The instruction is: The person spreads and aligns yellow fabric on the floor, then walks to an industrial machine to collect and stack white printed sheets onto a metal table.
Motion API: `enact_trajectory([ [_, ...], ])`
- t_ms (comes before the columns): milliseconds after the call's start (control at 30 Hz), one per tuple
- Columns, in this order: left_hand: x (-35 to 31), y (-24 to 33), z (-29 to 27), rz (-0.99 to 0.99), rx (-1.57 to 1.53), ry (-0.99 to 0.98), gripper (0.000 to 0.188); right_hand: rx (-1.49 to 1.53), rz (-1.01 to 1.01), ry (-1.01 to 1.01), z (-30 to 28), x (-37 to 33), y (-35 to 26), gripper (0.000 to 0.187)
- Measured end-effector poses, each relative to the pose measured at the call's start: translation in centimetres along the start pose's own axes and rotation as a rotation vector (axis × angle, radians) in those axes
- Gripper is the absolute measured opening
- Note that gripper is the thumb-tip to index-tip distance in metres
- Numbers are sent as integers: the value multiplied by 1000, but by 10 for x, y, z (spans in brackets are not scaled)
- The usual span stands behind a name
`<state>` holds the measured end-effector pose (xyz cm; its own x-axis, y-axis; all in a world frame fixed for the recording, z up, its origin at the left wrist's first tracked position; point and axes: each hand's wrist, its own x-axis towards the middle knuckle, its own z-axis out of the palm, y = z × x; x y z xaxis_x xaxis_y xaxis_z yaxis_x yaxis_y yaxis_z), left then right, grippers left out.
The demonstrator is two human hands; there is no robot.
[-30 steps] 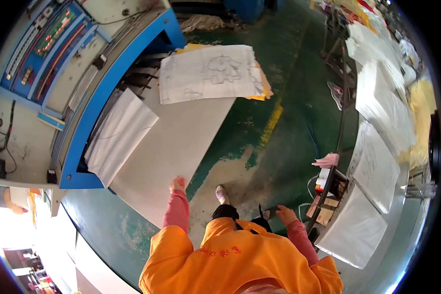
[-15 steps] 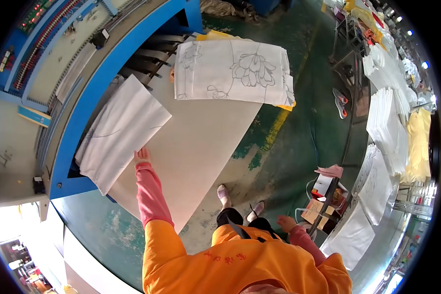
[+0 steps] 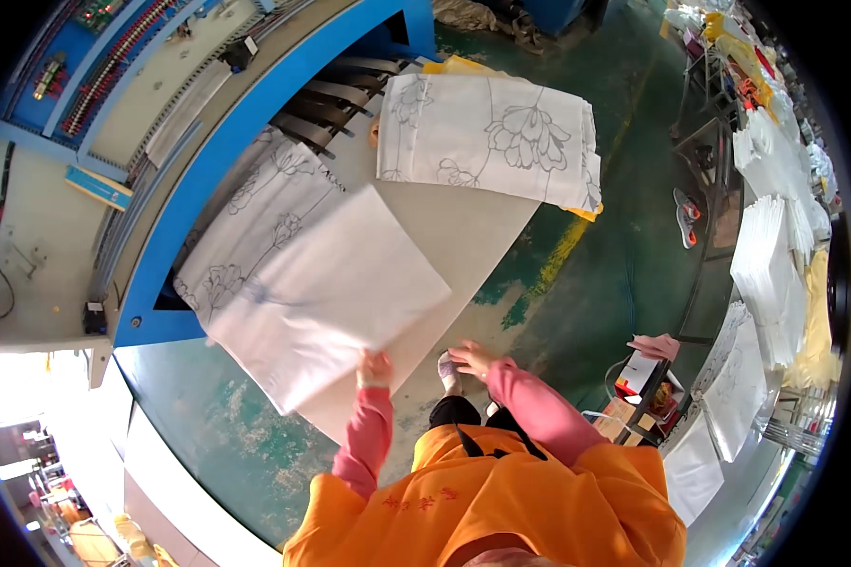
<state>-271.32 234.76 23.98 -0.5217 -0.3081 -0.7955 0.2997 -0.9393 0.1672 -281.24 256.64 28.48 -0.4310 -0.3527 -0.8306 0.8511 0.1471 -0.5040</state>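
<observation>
My left hand (image 3: pixel 373 367) is closed on the near edge of a plain white folded fabric sheet (image 3: pixel 336 274), which lies slanted over the pale board (image 3: pixel 473 227) and blurs slightly with motion. Behind that sheet, more white fabric with grey flower outlines (image 3: pixel 255 203) lies in the mouth of the blue machine. My right hand (image 3: pixel 473 360) hovers off the board's right edge, fingers apart and holding nothing. At the far end of the board a folded stack of flower-printed white fabric (image 3: pixel 487 132) rests, with yellow cloth (image 3: pixel 591 214) showing beneath it.
The blue machine frame (image 3: pixel 213 165) curves along the left, with dark strips (image 3: pixel 326 109) at its outlet. On the right stand stacks of white fabric (image 3: pixel 766 279), a small rack with boxes (image 3: pixel 638 387), and a pair of shoes (image 3: pixel 686 217) on the green floor (image 3: pixel 596 283).
My left hand has drawn the plain sheet toward me and rightward, uncovering the printed fabric behind it. My right hand has come up from my side toward the board.
</observation>
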Motion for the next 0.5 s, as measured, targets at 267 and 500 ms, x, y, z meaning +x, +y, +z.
enact_trajectory([
  [267, -90, 102, -235, 343, 48, -60, 47, 375, 107, 423, 8, -32, 30, 13],
  [500, -103, 114, -52, 773, 959, 346, 16, 735, 78, 425, -113, -89, 50, 5],
])
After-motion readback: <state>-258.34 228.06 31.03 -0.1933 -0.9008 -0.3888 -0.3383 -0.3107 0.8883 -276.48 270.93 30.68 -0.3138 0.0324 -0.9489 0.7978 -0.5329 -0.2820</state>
